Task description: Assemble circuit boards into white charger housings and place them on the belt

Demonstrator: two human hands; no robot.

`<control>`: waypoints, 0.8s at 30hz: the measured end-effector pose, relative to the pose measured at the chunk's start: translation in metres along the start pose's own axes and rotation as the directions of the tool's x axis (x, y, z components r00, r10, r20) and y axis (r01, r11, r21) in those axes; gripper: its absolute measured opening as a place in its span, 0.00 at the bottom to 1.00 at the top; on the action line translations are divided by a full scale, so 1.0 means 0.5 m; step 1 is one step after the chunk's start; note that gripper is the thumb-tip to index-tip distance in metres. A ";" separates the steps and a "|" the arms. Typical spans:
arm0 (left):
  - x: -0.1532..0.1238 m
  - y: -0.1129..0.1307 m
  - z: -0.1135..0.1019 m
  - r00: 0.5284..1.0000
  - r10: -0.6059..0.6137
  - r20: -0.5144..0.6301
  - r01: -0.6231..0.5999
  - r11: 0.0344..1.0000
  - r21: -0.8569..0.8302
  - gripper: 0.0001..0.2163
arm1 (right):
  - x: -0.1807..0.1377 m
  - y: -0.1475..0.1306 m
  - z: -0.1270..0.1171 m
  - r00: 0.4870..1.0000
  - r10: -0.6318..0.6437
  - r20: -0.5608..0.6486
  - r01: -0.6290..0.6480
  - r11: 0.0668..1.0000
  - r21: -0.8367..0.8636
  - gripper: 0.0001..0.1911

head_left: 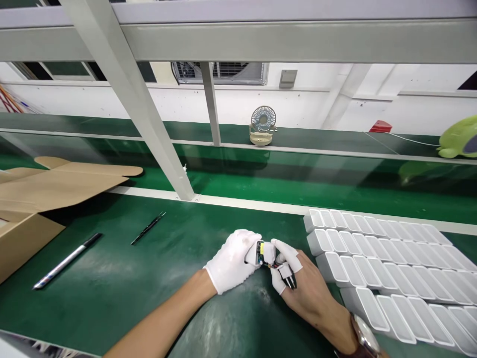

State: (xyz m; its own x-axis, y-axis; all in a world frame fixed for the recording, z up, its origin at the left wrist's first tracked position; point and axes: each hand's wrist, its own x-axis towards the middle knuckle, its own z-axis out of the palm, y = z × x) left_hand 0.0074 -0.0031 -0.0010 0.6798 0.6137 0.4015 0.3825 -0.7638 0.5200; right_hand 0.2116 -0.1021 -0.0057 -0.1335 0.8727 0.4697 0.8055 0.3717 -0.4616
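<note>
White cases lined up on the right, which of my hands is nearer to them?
Your right hand: it is just left of the white cases. Your left hand is farther left.

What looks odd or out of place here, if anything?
Nothing appears spilled or damaged. The mismatched handwear stands out: the left hand wears a white glove, while the right hand has only white finger covers, leaving its back bare.

Small white casing (pixel 252 254) — open, circuit board (pixel 260 257) showing 1 yellow patch (pixel 262 247) — between left hand (pixel 234 261) and right hand (pixel 305 286)
</note>
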 end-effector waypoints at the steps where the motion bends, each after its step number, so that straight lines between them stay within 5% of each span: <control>1: 0.001 0.002 -0.001 1.000 -0.012 0.009 0.012 1.000 -0.011 0.26 | 0.000 0.001 0.001 1.000 0.001 0.002 -0.001 1.000 0.002 0.34; 8: 0.006 0.009 -0.009 0.994 -0.092 0.066 0.097 0.993 -0.073 0.23 | 0.001 0.000 0.001 1.000 0.005 -0.007 -0.005 1.000 0.013 0.34; 24: -0.001 -0.003 0.002 0.999 -0.039 0.020 0.041 0.992 -0.121 0.24 | -0.001 -0.002 0.004 1.000 -0.026 -0.004 0.026 0.999 -0.019 0.34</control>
State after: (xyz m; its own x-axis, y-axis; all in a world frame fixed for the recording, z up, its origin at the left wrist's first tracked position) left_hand 0.0068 -0.0025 -0.0028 0.6765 0.6391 0.3660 0.3319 -0.7082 0.6231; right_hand 0.2099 -0.1023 -0.0070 -0.1522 0.8616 0.4843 0.8124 0.3881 -0.4351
